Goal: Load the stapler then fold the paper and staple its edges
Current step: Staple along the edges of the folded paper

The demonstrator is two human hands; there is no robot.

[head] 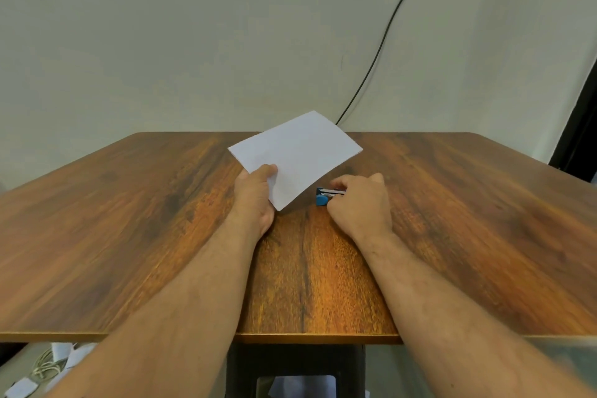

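Stapler (324, 196): small, blue body with a metal top strip, lying on the counter (452, 203) near its middle, just right of the paper's near corner. Only its left end shows; the rest is hidden under the right hand (360, 203), so whether it is loaded cannot be told. Right grip: fingers curled down around the stapler, clenched on it, knuckles up. Paper (295, 158): white, rectangular, smooth, looks like a folded sheet, though the fold and any staples are too faint to make out. It is tilted, far corner raised past the counter's back edge in this view, near corner low, close over the counter; contact with the surface cannot be told. Left hand (255, 197) pinches the paper's near left edge, thumb on top, fingers hidden beneath the sheet. Both forearms bare, cut off by the lower frame edge. Counter: dark orange-brown wood-grain laminate, flat, thin edge band, a seam running front to back down its middle; dark base partly visible below the near edge. Wall (193, 42) behind: plain, pale grey-green, matte. A thin black cable (384, 39) runs down the wall from the upper right and goes out of sight behind the paper. Dark vertical strip at the right frame edge, unidentifiable. Lower left, below the counter: blurred white scraps and a coiled cord on the floor, hard to make out.
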